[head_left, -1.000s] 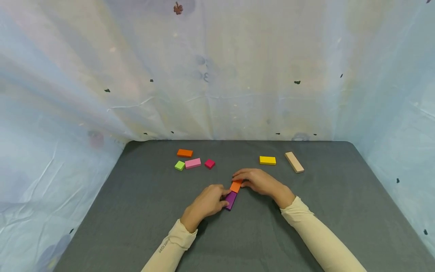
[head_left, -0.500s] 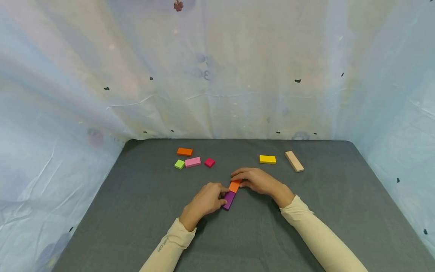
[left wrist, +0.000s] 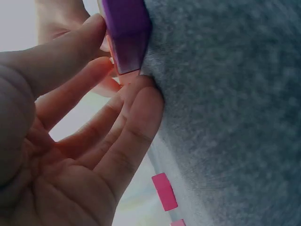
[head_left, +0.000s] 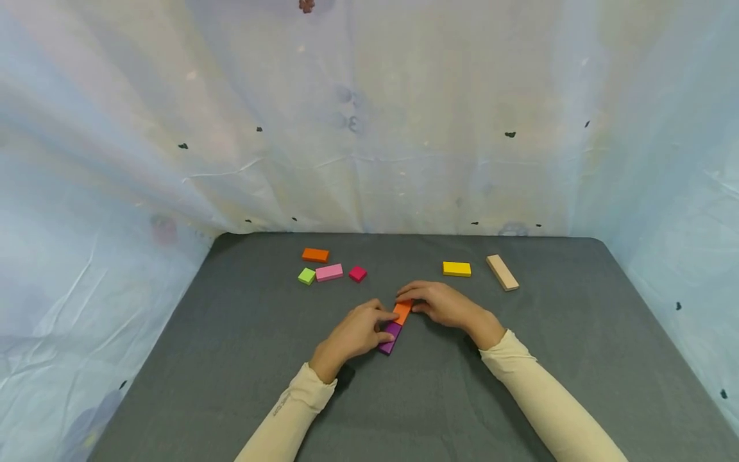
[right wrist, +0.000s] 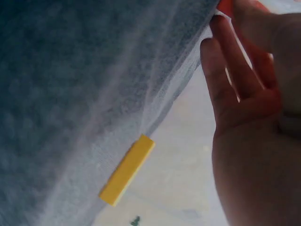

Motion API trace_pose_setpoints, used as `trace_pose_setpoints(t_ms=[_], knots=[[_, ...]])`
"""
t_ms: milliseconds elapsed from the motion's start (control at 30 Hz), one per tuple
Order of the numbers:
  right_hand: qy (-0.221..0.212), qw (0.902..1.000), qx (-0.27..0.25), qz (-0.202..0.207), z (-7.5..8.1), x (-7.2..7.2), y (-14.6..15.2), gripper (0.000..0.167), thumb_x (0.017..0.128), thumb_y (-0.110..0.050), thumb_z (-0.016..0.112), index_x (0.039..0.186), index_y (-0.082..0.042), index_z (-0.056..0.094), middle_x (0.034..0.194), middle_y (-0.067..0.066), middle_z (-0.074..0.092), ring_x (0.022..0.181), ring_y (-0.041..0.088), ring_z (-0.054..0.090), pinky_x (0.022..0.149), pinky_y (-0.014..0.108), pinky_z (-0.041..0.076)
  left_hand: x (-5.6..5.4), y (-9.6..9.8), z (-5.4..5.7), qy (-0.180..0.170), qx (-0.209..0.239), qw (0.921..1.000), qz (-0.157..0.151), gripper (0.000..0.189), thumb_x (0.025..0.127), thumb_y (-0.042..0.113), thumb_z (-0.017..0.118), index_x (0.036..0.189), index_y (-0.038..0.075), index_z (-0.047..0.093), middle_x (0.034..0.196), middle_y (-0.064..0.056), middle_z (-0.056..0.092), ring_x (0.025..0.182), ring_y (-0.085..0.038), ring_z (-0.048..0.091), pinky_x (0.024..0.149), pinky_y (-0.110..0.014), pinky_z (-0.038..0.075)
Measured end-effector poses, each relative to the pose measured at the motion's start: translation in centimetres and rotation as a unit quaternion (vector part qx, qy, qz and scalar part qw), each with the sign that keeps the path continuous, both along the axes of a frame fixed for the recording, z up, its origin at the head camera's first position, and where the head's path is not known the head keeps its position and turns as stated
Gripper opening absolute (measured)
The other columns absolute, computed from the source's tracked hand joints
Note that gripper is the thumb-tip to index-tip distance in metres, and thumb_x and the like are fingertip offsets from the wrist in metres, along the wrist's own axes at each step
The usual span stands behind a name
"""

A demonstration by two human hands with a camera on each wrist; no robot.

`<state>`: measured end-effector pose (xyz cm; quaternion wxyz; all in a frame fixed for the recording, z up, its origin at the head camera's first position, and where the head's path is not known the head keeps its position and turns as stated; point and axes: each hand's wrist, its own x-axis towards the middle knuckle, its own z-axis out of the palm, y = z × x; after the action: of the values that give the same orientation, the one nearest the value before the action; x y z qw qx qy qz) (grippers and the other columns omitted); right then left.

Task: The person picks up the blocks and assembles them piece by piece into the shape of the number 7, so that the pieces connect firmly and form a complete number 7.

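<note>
Near the middle of the grey-covered table, a purple block (head_left: pixel 389 346) and an orange block (head_left: pixel 402 312) lie end to end in a slanting line. My left hand (head_left: pixel 356 330) has its thumb on the purple block and its index fingertip by the joint with the orange one. The left wrist view shows the thumb against the purple block (left wrist: pixel 124 21), other fingers low by the cloth. My right hand (head_left: pixel 441 303) holds the orange block's far end between thumb and fingers. Only a corner of that orange block (right wrist: pixel 225 6) shows in the right wrist view.
Back left lie a dark orange block (head_left: pixel 315 255), a pink block (head_left: pixel 329 273), a lime green block (head_left: pixel 307 276) and a red block (head_left: pixel 358 274). Back right are a yellow block (head_left: pixel 457 269) and a natural wood block (head_left: pixel 502 273). A pale curtain (head_left: pixel 369 128) hangs behind the table.
The left thumb and index finger have moved slightly right, further over the two blocks. The right hand keeps its hold on the orange block. The view has tilted down slightly.
</note>
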<state>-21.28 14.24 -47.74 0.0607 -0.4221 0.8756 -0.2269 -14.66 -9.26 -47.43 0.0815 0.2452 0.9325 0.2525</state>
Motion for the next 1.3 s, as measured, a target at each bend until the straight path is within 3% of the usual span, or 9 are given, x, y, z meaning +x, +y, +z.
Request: trace_pose_setpoints(t_ms=[200, 433, 700, 967, 1300], knots=[[0.015, 0.9992, -0.006, -0.035, 0.3, -0.8, 1.9, 0.036, 0.096, -0.006, 0.065, 0.131, -0.013, 0.066, 0.138, 0.005, 0.06, 0.128, 0.025, 0.058, 0.105, 0.045, 0.049, 0.1, 0.7, -0.1, -0.01, 0.006, 0.9999, 0.007, 0.042, 0.088, 0.024, 0.076, 0.129, 0.016, 0.069, 0.114, -0.001, 0.068, 0.093, -0.013, 0.062, 0.078, -0.027, 0.052], [0.065, 0.991, -0.003, -0.117, 0.4, -2.3, 5.2, 0.041, 0.092, -0.015, 0.072, 0.132, -0.01, 0.065, 0.138, 0.01, 0.06, 0.129, 0.032, 0.055, 0.105, 0.053, 0.046, 0.3, 0.9, -0.5, -0.011, 0.001, 0.9999, 0.012, 0.044, 0.087, 0.026, 0.078, 0.129, 0.016, 0.069, 0.113, 0.0, 0.068, 0.098, -0.015, 0.062, 0.086, -0.032, 0.054], [0.07, 0.9759, 0.003, -0.207, -1.3, -3.7, 7.5, 0.052, 0.092, -0.025, 0.073, 0.137, -0.004, 0.058, 0.141, 0.018, 0.055, 0.13, 0.041, 0.049, 0.109, 0.058, 0.039, 0.8, 0.3, -0.9, -0.002, 0.006, 0.9997, 0.025, 0.042, 0.086, 0.026, 0.079, 0.125, 0.014, 0.071, 0.112, -0.002, 0.069, 0.101, -0.017, 0.064, 0.091, -0.037, 0.055], [0.086, 0.9668, 0.046, -0.236, -1.7, -3.4, 6.8, 0.051, 0.092, -0.026, 0.072, 0.137, -0.006, 0.058, 0.138, 0.018, 0.058, 0.127, 0.038, 0.054, 0.108, 0.055, 0.042, 0.7, -0.1, -0.9, -0.012, 0.009, 0.9993, 0.034, 0.042, 0.086, 0.026, 0.079, 0.125, 0.015, 0.071, 0.113, -0.001, 0.069, 0.104, -0.018, 0.064, 0.096, -0.041, 0.053], [0.082, 0.9633, 0.047, -0.251, -1.5, -3.3, 5.8, 0.045, 0.095, -0.023, 0.069, 0.136, -0.006, 0.06, 0.132, 0.017, 0.062, 0.119, 0.036, 0.06, 0.102, 0.053, 0.047, 0.7, -0.2, -0.9, -0.001, 0.002, 0.9993, 0.036, 0.043, 0.087, 0.027, 0.078, 0.127, 0.015, 0.07, 0.114, -0.001, 0.069, 0.103, -0.018, 0.064, 0.093, -0.04, 0.054]])
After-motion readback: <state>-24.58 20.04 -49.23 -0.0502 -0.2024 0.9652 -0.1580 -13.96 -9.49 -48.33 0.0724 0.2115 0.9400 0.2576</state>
